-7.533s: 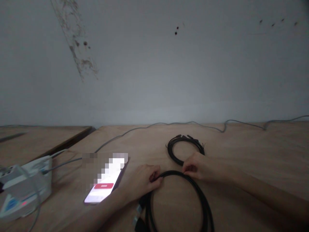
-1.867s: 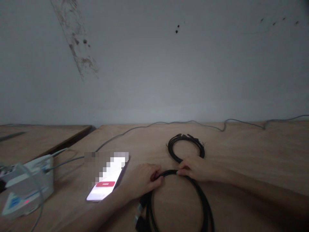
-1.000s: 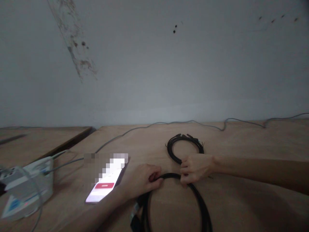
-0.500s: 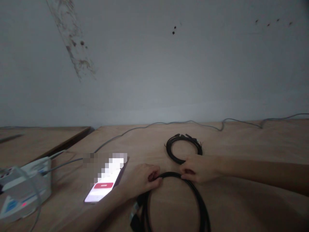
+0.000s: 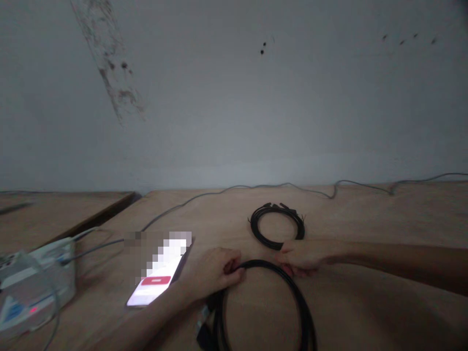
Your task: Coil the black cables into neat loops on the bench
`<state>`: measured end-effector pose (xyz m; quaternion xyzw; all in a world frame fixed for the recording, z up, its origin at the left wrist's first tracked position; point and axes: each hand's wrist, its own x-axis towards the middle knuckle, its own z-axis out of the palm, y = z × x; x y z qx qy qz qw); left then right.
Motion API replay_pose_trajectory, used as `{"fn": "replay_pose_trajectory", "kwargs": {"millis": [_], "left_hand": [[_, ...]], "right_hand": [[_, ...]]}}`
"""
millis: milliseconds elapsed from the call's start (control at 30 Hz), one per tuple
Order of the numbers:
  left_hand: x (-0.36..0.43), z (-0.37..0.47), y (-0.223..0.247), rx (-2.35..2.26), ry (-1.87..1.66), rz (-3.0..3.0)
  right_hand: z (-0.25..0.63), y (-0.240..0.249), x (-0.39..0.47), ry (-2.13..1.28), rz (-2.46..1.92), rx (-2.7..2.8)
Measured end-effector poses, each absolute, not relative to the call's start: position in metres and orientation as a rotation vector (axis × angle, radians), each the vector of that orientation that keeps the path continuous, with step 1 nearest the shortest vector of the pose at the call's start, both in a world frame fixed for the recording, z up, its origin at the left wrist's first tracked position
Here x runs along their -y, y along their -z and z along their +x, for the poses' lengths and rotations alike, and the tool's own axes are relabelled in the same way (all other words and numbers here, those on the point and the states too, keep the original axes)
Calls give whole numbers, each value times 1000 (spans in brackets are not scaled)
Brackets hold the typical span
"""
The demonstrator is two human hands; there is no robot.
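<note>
A large coil of black cable (image 5: 305,307) lies at the bottom middle, its lower part cut off by the picture edge. My left hand (image 5: 219,270) is closed on the top left of this loop, thumb and fingers pinching the strands. At the loop's upper right, my right hand (image 5: 302,258) is closed, its curled fingertips at the cable; the exact grip is partly hidden. A black connector (image 5: 205,336) shows by the coil's left side, below my left wrist. Just behind my right hand lies a smaller coil of black cable (image 5: 257,231), tied with thin ties.
A phone (image 5: 148,295) with a lit screen lies left of my left forearm. At the far left is a white power strip (image 5: 54,278) with a red light and plugged-in leads. A grey cable (image 5: 204,195) runs along the wooden table (image 5: 383,219) near the wall.
My right hand has shifted slightly right and turned, its fingers now tucked lower at the outer side of the loop. My left hand keeps its hold in the same place.
</note>
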<state>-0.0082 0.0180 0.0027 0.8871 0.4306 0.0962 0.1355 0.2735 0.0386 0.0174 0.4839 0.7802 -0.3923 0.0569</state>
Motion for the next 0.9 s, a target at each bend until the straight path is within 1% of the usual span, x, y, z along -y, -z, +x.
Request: {"fn": "replay_pose_trajectory", "kwargs": {"millis": [200, 400, 467, 600, 700, 800, 900], "left_hand": [[-16, -7, -5, -1249, -274, 2583], [-15, -7, -7, -1247, -270, 2588], [-15, -7, -7, -1256, -266, 2592], [-15, -7, -7, -1257, -268, 2586], [-15, -7, -7, -1251, -282, 2575], [-14, -7, -6, -1247, -283, 2569], [-15, -7, -5, -1243, -280, 2572]], "right_hand": [[264, -23, -33, 1133, 1441, -2344], [266, -27, -31, 950, 1346, -2580], [268, -25, -33, 859, 1263, -2677], [271, -24, -36, 561, 1041, -2830], [273, -30, -37, 446, 907, -2860], [276, -36, -39, 259, 700, -2918], [281, -37, -42, 236, 613, -3015]]}}
